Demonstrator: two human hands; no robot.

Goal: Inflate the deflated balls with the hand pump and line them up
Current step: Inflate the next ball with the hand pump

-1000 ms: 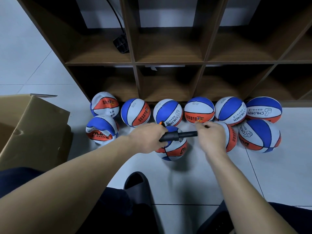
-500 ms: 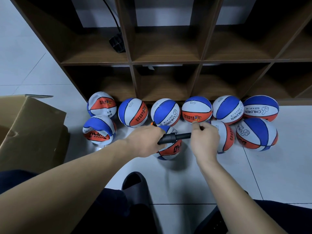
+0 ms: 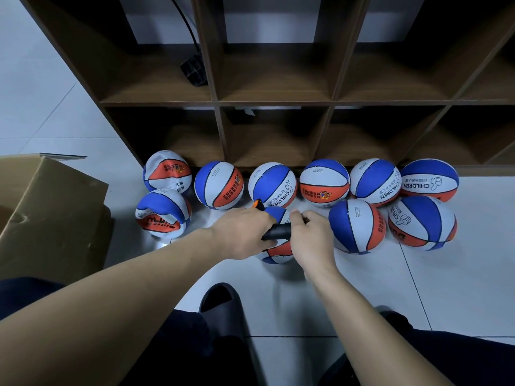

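Count: 9 balls point(image 3: 219, 185) on the floor, 6 in the back row by the shelf, 3 in front. 1 hand pump point(image 3: 276, 231). 1 cardboard box point(image 3: 50, 213). 2 hands: left hand point(image 3: 239, 235), right hand point(image 3: 309, 238). 1 slipper point(image 3: 223, 305).

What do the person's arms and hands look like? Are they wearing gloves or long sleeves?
No gloves and no long sleeves. Both forearms are bare all the way to the picture's edge, so no sleeve shows. The left hand and the right hand are bare too, with no watch, ring or bracelet visible on the sides that show. Lower down are dark trousers and a dark slipper.
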